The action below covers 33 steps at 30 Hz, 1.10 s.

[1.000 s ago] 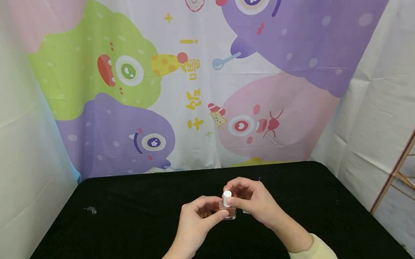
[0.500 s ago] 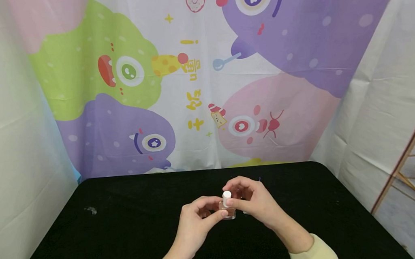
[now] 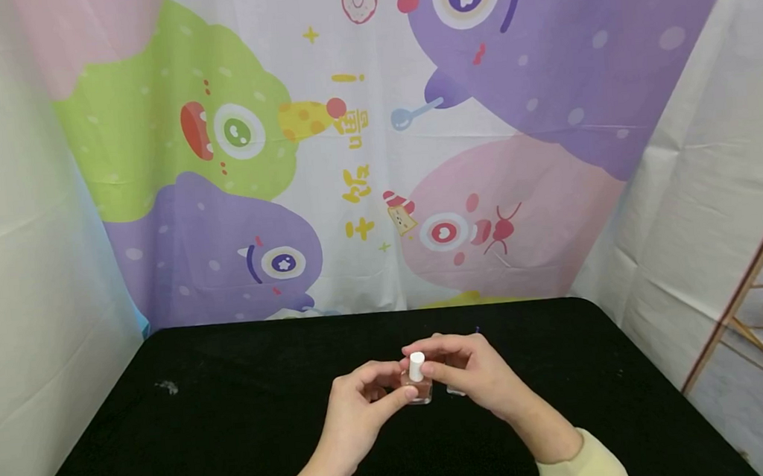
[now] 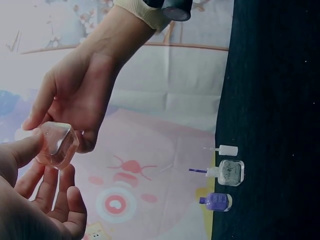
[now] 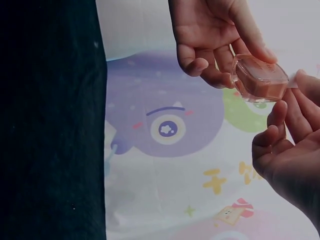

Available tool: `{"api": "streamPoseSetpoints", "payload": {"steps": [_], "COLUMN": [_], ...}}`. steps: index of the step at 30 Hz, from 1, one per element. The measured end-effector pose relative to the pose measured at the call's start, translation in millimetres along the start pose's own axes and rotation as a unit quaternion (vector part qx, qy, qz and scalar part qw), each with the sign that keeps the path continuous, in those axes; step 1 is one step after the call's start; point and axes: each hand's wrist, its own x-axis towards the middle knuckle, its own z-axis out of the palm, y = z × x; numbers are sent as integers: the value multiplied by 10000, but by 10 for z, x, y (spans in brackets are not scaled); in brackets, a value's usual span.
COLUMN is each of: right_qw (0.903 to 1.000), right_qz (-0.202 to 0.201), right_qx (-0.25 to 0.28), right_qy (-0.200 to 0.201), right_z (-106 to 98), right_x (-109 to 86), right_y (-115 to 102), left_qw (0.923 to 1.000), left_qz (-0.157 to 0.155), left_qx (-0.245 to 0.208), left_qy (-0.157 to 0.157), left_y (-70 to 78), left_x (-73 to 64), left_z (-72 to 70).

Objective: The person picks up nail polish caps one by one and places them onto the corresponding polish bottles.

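A small clear glass nail polish bottle (image 3: 419, 392) with peach-brown polish is held up above the black table. My left hand (image 3: 361, 404) grips its glass body between thumb and fingers. My right hand (image 3: 475, 369) pinches the white cap (image 3: 418, 366), thumb on the near side and forefinger behind. The cap sits on the bottle's neck. From the right wrist, the bottle (image 5: 262, 80) lies sideways in view, the thumb and fingers of both hands meeting around it. In the left wrist view the bottle's base (image 4: 57, 142) faces the camera and the cap is mostly hidden.
Beyond my hands on the black table (image 3: 270, 441) stand a glittery clear bottle (image 4: 231, 173), a purple nail polish bottle (image 4: 217, 201) and a separate white cap with brush (image 4: 228, 150). A small clear scrap (image 3: 167, 387) lies at the left. A cartoon curtain (image 3: 385, 282) hangs behind.
My right hand has shifted slightly down, its fingers reaching further left behind the cap, with more of the cap showing. The left hand and bottle have barely moved.
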Motion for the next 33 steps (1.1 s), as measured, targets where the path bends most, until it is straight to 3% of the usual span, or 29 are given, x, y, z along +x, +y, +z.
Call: {"api": "streamPoseSetpoints", "payload": {"steps": [8, 16, 24, 33], "right_qw": [9994, 9968, 9944, 9894], "right_qz": [-315, -548, -573, -365], "right_qx": [-131, -400, -491, -691], "right_qy": [70, 431, 739, 1224], "right_z": [11, 39, 70, 112], "right_x": [7, -4, -1, 12], "right_y": [22, -3, -1, 12], "left_qw": [10000, 9997, 9988, 9960], "left_qz": [6, 163, 287, 375], "left_qx": [62, 172, 354, 601], "left_qy": [-23, 21, 151, 545], "left_y": [1, -4, -14, -3], "left_x": [5, 10, 13, 7], "left_z": [6, 23, 34, 76]}}
